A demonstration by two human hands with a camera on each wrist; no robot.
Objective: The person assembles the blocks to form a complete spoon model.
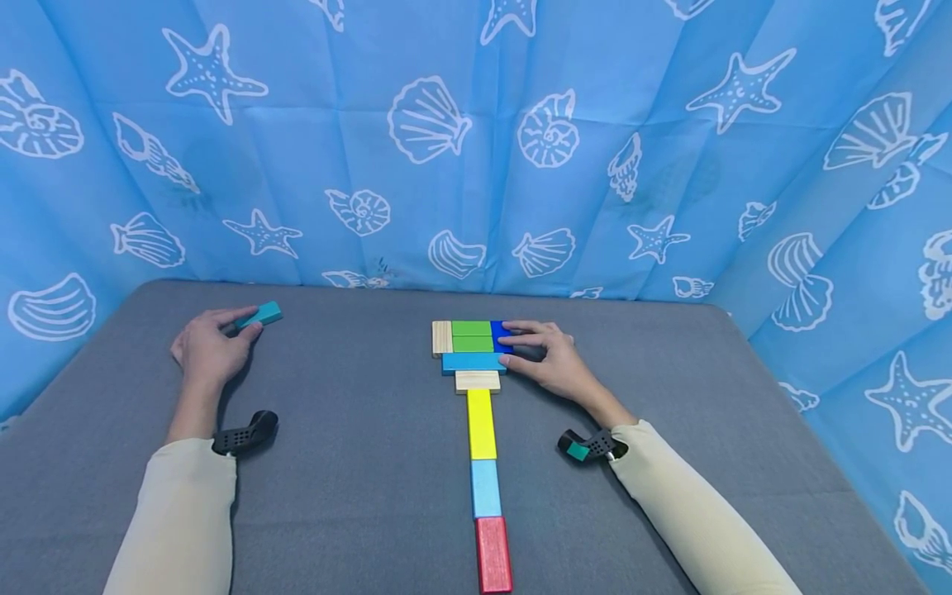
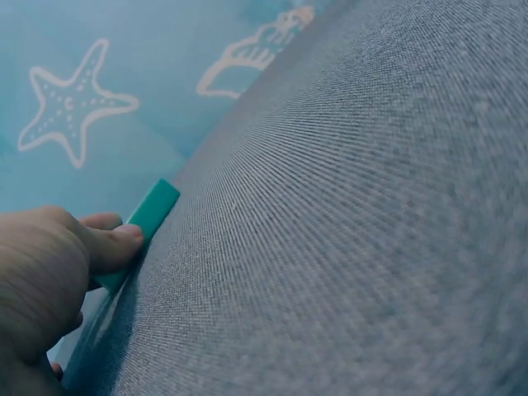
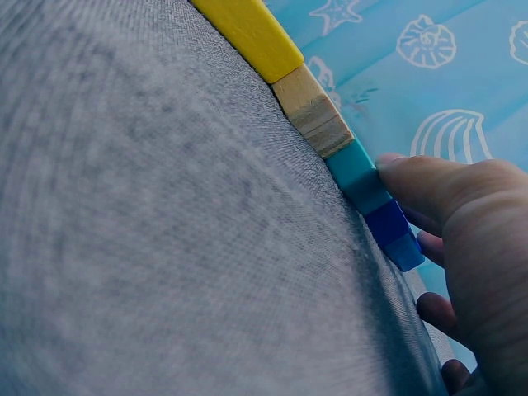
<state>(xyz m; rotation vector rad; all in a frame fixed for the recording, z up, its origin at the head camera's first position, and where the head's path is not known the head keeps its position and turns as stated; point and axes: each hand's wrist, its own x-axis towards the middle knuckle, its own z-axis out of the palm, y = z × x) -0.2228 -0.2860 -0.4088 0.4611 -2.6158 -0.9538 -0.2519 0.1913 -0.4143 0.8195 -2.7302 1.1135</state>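
Observation:
Between thumb and fingers my left hand (image 1: 211,351) pinches a teal block (image 1: 265,313), over the far left of the table. The left wrist view shows this teal block (image 2: 155,208) held close over the grey cloth. My right hand (image 1: 552,359) reaches to the block arrangement, fingers extended over a dark blue block (image 1: 502,337). Its thumb rests at the right end of a long blue block (image 1: 472,363). Two green blocks (image 1: 471,336) lie left of the dark blue one, with an upright natural wood block (image 1: 442,338) beside them.
Below the long blue block, a second natural wood block (image 1: 478,381) leads to a column of yellow (image 1: 481,426), light blue (image 1: 486,489) and red (image 1: 493,555) blocks. Grey cloth covers the table (image 1: 357,463). A blue shell-patterned curtain (image 1: 297,149) hangs behind it.

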